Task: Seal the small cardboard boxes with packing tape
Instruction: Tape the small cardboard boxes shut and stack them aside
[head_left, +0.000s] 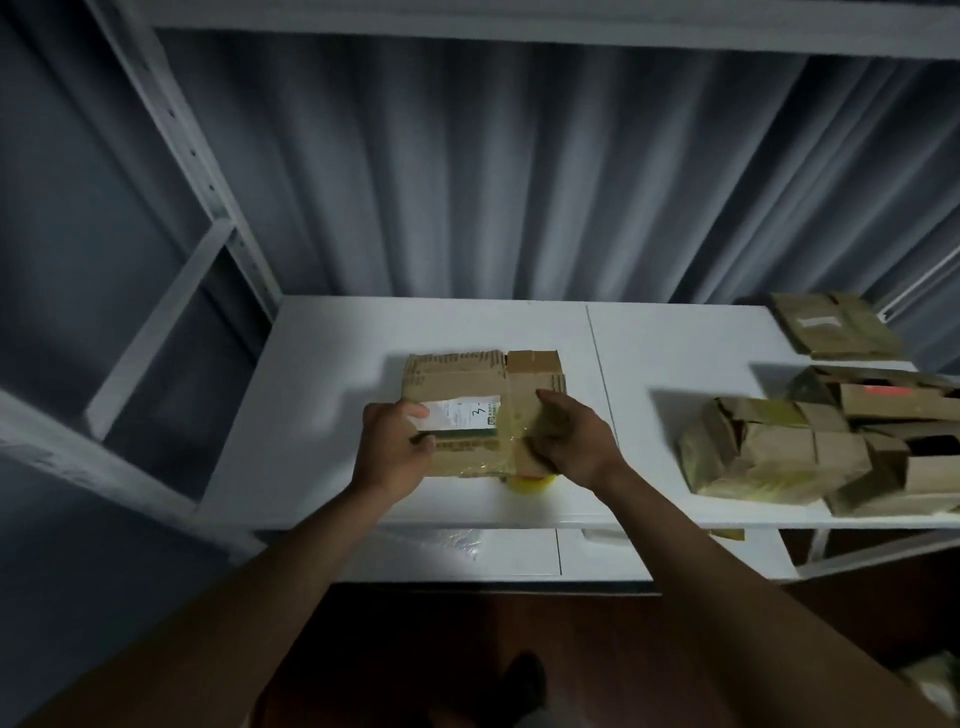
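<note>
- One small cardboard box at the centre of the white shelf board, flaps closed, white label facing up; laid flat, probably to give a firm base for taping.
- Left hand at 9 o'clock of the box, fingers curled over its near-left edge, thumb on top beside the label; grip pinching the box, presumably to stop it sliding.
- Right hand at 3 o'clock of the box, fingers lying over the top and right side on glossy tape; grip pressed onto the box, likely smoothing the strip; exact finger curl hard to tell.
- One yellow tape roll at 6 o'clock of the box, half hidden under its near edge, kept within reach of the right hand.
- Pile of cardboard boxes at 3 o'clock, well apart from the held box, crumpled and overlapping; exact count not readable, at least four.
- One further flat cardboard piece at 2 o'clock, by the rear right corner.
- Hands: two. Boxes in hand: one.
- Judgement: sealing of this box under way, strip not yet fully pressed down.
</note>
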